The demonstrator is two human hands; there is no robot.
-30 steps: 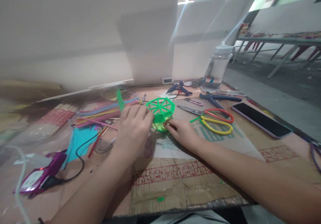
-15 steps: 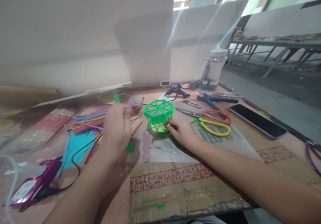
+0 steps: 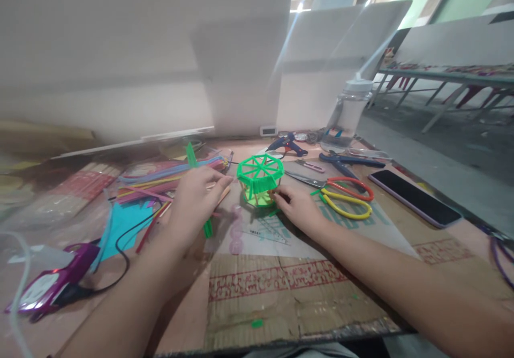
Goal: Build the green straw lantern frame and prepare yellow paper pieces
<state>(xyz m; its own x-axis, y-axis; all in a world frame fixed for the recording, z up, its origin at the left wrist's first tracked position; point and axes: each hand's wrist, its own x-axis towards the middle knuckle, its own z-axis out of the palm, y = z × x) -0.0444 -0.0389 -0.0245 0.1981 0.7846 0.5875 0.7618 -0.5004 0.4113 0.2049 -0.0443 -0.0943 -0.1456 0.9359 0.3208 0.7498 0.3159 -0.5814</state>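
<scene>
At worktop (image 3: 401,272) centre, your right hand (image 3: 299,208) held green frame (image 3: 260,179) base, fingers pinched on it; left hand (image 3: 196,197) fingers clamped round green straw (image 3: 191,156). Strut-fitting stage, judged; next move needed steady frame.

My left grip (image 3: 196,197) pinches a green straw (image 3: 208,228); my right grip (image 3: 299,208) touches the green wheel frame (image 3: 260,179) on the table (image 3: 453,240).

We see a green wheel frame (image 3: 260,179), a green straw (image 3: 208,229), scissors (image 3: 346,198) with red and yellow handles, a black phone (image 3: 415,197), and red print on brown cardboard (image 3: 281,294).
</scene>
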